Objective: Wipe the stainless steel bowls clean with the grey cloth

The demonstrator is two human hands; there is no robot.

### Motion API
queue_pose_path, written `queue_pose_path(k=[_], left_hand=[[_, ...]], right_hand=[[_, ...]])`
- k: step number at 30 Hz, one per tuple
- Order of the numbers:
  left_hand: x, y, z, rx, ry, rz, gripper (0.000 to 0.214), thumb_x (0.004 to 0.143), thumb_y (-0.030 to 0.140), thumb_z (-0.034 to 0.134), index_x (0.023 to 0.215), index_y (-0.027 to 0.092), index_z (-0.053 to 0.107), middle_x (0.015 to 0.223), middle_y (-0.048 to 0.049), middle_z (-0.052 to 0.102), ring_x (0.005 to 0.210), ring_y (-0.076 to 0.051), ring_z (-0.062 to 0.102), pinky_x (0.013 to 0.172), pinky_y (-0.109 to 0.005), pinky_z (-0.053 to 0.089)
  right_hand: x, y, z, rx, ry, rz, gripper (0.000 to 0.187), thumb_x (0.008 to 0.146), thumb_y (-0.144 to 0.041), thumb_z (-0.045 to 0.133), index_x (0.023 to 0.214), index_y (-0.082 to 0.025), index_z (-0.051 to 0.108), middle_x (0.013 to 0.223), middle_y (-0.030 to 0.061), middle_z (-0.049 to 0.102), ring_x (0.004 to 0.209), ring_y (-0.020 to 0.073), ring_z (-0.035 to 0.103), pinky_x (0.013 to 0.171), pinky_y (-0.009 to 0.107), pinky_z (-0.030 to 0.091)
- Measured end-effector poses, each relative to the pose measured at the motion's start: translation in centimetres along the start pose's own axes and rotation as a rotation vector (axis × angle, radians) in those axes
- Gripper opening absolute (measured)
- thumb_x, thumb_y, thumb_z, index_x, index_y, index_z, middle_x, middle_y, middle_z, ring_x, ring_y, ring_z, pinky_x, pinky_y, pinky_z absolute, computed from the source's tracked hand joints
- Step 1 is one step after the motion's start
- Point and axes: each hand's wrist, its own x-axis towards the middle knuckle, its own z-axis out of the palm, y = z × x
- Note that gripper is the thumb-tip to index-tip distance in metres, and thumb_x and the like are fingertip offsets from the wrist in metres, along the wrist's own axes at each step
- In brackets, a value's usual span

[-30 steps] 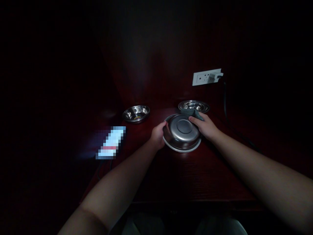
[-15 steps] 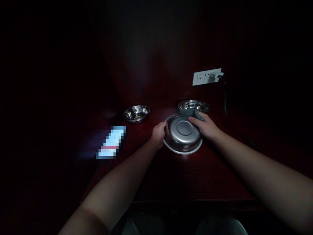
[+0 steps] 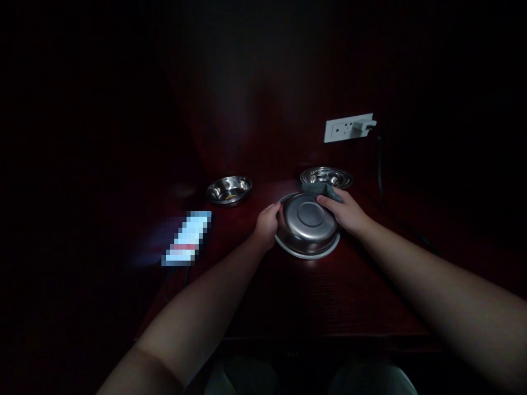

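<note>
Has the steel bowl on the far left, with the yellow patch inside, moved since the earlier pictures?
No. Judged against the wall socket, the left bowl shows no visible shift in any direction.

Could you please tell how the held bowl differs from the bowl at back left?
The held bowl is bottom-up; the back-left bowl is open side up, showing a yellow patch inside. The left hand grips the held bowl; no hand touches the back-left bowl. Both are round, shiny metal.
</note>
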Motion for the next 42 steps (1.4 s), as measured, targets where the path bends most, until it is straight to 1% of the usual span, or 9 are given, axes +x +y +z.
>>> queue_pose_path(k=[5, 10, 15, 21, 23, 26, 32, 36, 42], left_hand=[[-0.1, 0.1, 0.1, 0.001, 0.005, 0.025, 0.011, 0.074, 0.022, 0.059, 0.073, 0.016, 0.068, 0.071, -0.0015, 0.068, 0.077, -0.016, 0.061, 0.083, -0.031, 0.044], [-0.2, 0.1, 0.2, -0.039, -0.016, 0.000, 0.012, 0.074, 0.024, 0.060, 0.075, 0.014, 0.068, 0.074, -0.0028, 0.069, 0.077, -0.016, 0.062, 0.086, -0.032, 0.044], [-0.4, 0.8, 0.0, -0.258, -0.220, -0.075, 0.021, 0.076, 0.025, 0.059, 0.093, 0.014, 0.067, 0.094, -0.0065, 0.070, 0.099, -0.020, 0.062, 0.096, -0.035, 0.041], [-1.0, 1.4, -0.2, -0.285, -0.440, -0.128, 0.034, 0.082, 0.035, 0.052, 0.106, 0.014, 0.062, 0.105, -0.0101, 0.068, 0.110, -0.025, 0.058, 0.099, -0.040, 0.041], [-1.0, 1.2, -0.2, -0.251, -0.424, -0.116, 0.033, 0.081, 0.028, 0.055, 0.112, 0.017, 0.060, 0.106, -0.0081, 0.067, 0.105, -0.023, 0.060, 0.097, -0.039, 0.043], [-0.9, 0.7, -0.1, -0.204, -0.319, -0.118, 0.032, 0.080, 0.020, 0.057, 0.111, 0.018, 0.059, 0.100, -0.0068, 0.068, 0.097, -0.021, 0.063, 0.094, -0.038, 0.045], [-0.2, 0.1, 0.1, -0.214, -0.200, -0.091, 0.025, 0.080, 0.025, 0.058, 0.102, 0.014, 0.062, 0.096, -0.0097, 0.068, 0.093, -0.022, 0.064, 0.092, -0.039, 0.047], [0.1, 0.0, 0.2, -0.205, -0.118, -0.076, 0.023, 0.080, 0.029, 0.059, 0.095, 0.013, 0.065, 0.095, -0.0096, 0.069, 0.090, -0.021, 0.065, 0.090, -0.038, 0.047], [0.0, 0.0, 0.2, -0.149, -0.090, -0.037, 0.025, 0.076, 0.034, 0.063, 0.090, 0.013, 0.066, 0.088, -0.0090, 0.070, 0.086, -0.021, 0.066, 0.087, -0.037, 0.048]], right_hand=[[0.0, -0.1, 0.0, -0.005, -0.005, -0.006, 0.027, 0.072, -0.038, 0.066, 0.091, -0.019, 0.067, 0.090, 0.0035, 0.069, 0.081, 0.0213, 0.063, 0.084, 0.040, 0.047], [0.0, 0.3, 0.2, 0.066, 0.035, 0.044, 0.025, 0.070, -0.037, 0.068, 0.088, -0.020, 0.067, 0.084, 0.0012, 0.070, 0.072, 0.0181, 0.063, 0.077, 0.035, 0.049], [0.2, 0.9, 0.5, 0.194, 0.124, 0.140, 0.026, 0.067, -0.036, 0.071, 0.087, -0.019, 0.067, 0.078, -0.0002, 0.070, 0.068, 0.0169, 0.064, 0.071, 0.031, 0.050], [0.4, 0.6, 0.6, 0.213, 0.302, 0.199, 0.027, 0.065, -0.036, 0.071, 0.085, -0.019, 0.066, 0.078, 0.0012, 0.071, 0.068, 0.0182, 0.065, 0.069, 0.031, 0.051], [0.4, 0.6, 0.5, 0.193, 0.334, 0.195, 0.027, 0.065, -0.037, 0.070, 0.085, -0.019, 0.066, 0.078, 0.0013, 0.071, 0.069, 0.0184, 0.065, 0.069, 0.031, 0.051], [0.5, 1.0, 0.3, 0.095, 0.315, 0.134, 0.030, 0.067, -0.040, 0.068, 0.088, -0.018, 0.066, 0.080, 0.0024, 0.070, 0.072, 0.0197, 0.065, 0.071, 0.034, 0.051], [0.6, 1.5, 0.1, -0.120, 0.193, -0.038, 0.035, 0.075, -0.045, 0.060, 0.096, -0.018, 0.065, 0.092, 0.0048, 0.069, 0.084, 0.0218, 0.063, 0.080, 0.038, 0.048], [0.4, 1.3, 0.2, -0.171, 0.124, -0.018, 0.034, 0.077, -0.045, 0.058, 0.099, -0.019, 0.062, 0.091, 0.0045, 0.066, 0.083, 0.0212, 0.061, 0.081, 0.039, 0.047], [0.4, 2.0, 0.2, -0.185, 0.121, 0.017, 0.033, 0.081, -0.046, 0.051, 0.102, -0.022, 0.058, 0.091, 0.0038, 0.064, 0.085, 0.0216, 0.059, 0.084, 0.041, 0.045]])
